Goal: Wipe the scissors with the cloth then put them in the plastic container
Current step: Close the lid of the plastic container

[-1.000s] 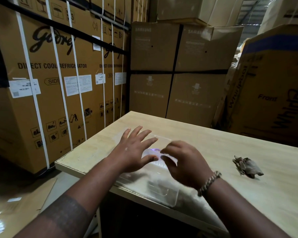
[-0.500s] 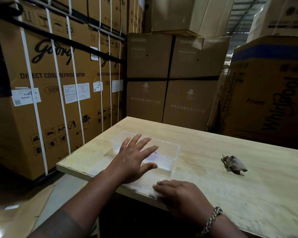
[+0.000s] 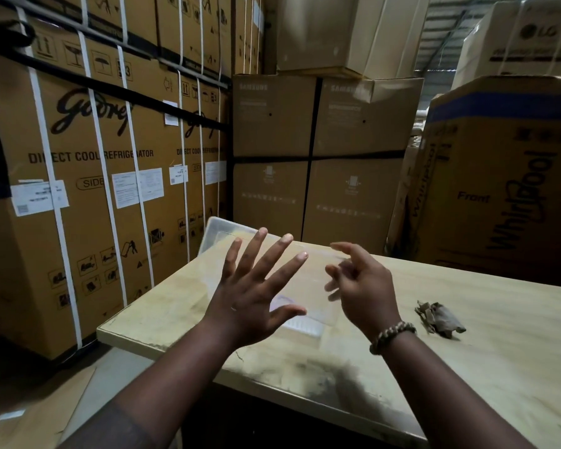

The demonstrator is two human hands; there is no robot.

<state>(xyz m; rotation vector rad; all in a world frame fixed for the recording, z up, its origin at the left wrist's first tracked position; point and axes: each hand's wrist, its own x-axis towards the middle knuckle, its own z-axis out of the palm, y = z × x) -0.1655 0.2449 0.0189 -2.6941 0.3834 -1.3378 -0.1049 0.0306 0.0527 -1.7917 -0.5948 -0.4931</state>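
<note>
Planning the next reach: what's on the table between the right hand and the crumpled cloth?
Nothing: in the head view, bare table separates the right hand from the cloth.

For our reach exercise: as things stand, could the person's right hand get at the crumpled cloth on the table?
Probably yes. The right hand looks free, and the cloth lies on the table just to its right, with nothing between them.

Dim light is coming in from the roof panels point(image 3: 447, 24) at the upper right of the frame, while the lower left corner is sinking into darkness. The right hand point(image 3: 360, 286) is smearing with motion blur at its fingertips. The strapped cartons point(image 3: 94, 189) are bowing outward along the left edge.
</note>
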